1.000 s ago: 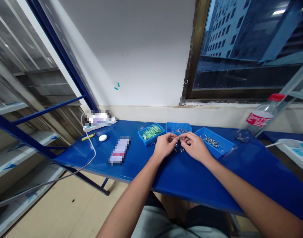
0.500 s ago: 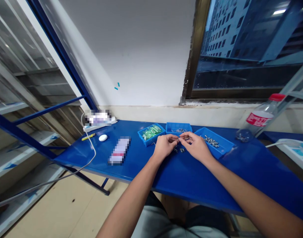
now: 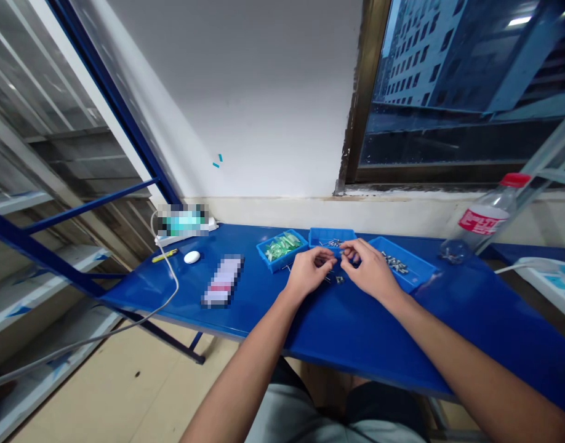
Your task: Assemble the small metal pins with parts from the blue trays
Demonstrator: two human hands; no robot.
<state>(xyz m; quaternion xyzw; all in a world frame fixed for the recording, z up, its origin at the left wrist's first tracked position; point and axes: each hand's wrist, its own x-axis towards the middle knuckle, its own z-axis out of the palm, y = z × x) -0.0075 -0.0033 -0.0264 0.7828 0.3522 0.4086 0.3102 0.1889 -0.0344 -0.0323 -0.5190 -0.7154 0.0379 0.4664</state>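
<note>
Parted since their fingertips met, left hand point(image 3: 308, 271) and right hand point(image 3: 368, 267) curl above small metal parts point(image 3: 340, 280) on the blue table point(image 3: 264, 301); any pinch unclear. 3 trays point(image 3: 423, 272) hold green packets point(image 3: 282, 246), metal pins point(image 3: 334, 243) and fittings point(image 3: 396, 264), near the wall point(image 3: 264, 98).

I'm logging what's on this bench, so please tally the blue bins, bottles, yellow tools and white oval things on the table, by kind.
Blue bins: 3
Bottle: 1
Yellow tool: 1
White oval thing: 1
Total: 6
</note>
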